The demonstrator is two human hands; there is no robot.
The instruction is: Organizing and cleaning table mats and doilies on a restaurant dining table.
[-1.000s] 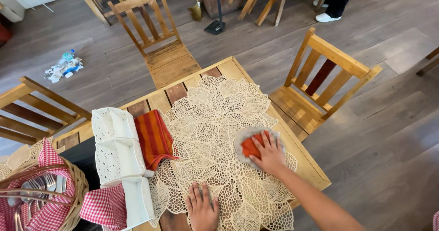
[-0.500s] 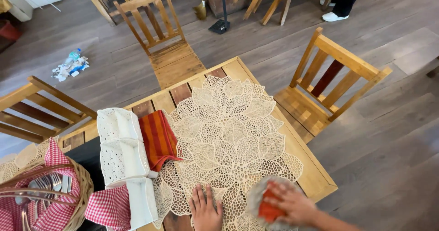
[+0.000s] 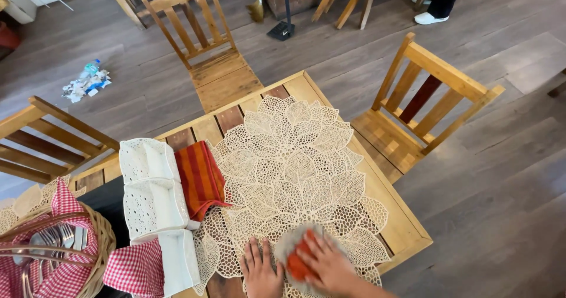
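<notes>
The right hand point(image 3: 326, 267) presses down on a grey and orange cleaning pad point(image 3: 296, 256), fingers spread over its top and curled loosely round its edges, so it is closed on the pad rather than open. Just to its left, the left hand point(image 3: 259, 269) lies flat and empty, fingers together and pointing away, palm on the cream lace leaf-pattern table mat point(image 3: 295, 168) that runs out ahead of both hands across the wooden table point(image 3: 395, 215).

The pad looks soft, light and squashy; it should give under the palm, and is best taken from above with the fingers wrapped over its rim. The mat looks thin, limp and openwork, likely to ruck or slide when rubbed, which the flat left palm seems to check.

Further left of the left hand lie a folded orange striped cloth point(image 3: 200, 177), stacked white lace mats point(image 3: 150, 183), and a wicker basket point(image 3: 97, 245) lined with red checked cloth point(image 3: 135, 268).
</notes>
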